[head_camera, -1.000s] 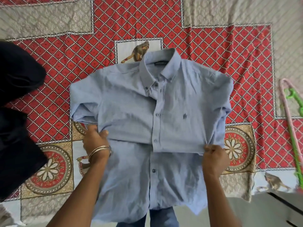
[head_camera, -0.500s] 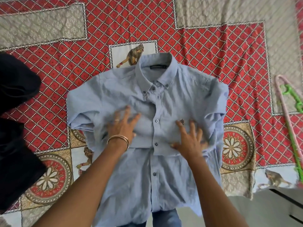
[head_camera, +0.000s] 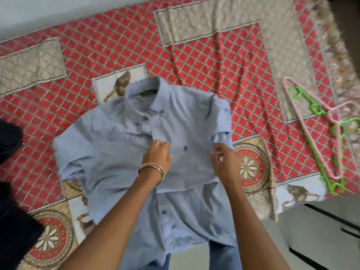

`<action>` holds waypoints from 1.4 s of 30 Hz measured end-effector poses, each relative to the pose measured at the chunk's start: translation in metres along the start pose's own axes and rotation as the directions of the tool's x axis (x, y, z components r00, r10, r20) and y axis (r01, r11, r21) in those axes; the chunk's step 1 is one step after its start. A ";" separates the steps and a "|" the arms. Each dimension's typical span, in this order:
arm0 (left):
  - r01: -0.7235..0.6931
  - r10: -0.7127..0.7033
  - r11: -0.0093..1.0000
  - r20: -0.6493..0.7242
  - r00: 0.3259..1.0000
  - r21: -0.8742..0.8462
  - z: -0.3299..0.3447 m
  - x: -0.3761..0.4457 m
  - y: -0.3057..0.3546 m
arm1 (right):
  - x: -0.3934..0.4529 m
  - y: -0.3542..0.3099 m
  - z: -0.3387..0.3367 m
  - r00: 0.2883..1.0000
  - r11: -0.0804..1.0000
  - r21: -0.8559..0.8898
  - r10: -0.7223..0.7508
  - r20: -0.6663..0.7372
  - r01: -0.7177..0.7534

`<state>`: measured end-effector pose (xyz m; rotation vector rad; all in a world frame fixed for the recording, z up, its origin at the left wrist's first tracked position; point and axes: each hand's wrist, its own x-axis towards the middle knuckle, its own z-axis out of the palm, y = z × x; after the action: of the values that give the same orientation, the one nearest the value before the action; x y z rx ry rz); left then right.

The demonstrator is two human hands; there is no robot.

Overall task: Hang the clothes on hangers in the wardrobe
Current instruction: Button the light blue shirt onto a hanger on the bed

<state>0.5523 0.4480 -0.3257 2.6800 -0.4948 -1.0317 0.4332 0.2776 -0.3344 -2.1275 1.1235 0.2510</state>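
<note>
Pale blue, soft cotton button-down shirt is lying folded on the red diamond-patterned bedspread. Left hand and right hand are pinching its chest fabric, fingers curled. Thin pink and green plastic hangers are lying at three o'clock.

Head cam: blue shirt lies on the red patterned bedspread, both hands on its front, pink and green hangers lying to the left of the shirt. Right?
Not quite. The head view shows the pink hanger and green hanger lying to the right of the blue shirt, not the left. The rest holds: left hand and right hand on the shirt front, on the bedspread.
</note>
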 end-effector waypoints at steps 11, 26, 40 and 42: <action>-0.133 0.119 0.979 -0.099 0.988 -0.154 0.073 0.036 0.262 | 0.079 0.217 -0.229 0.798 0.913 0.122 0.401 -0.450 -0.390; -0.066 0.094 0.918 0.053 0.994 -0.392 0.139 0.058 0.421 | 0.127 0.324 -0.285 0.796 0.874 -0.105 0.376 -0.475 -0.475; -0.023 0.078 0.815 0.070 0.995 -0.579 0.116 0.052 0.402 | 0.135 0.306 -0.270 0.823 0.894 0.160 0.448 -0.349 -0.419; -0.046 0.096 0.796 0.051 0.994 -0.604 0.114 0.050 0.400 | 0.125 0.276 -0.271 0.873 0.891 0.338 0.402 -0.275 -0.304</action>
<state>0.4181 0.0518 -0.3078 2.0422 -0.2198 -1.0568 0.2523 -0.0864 -0.3319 -1.7318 1.6522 -0.1170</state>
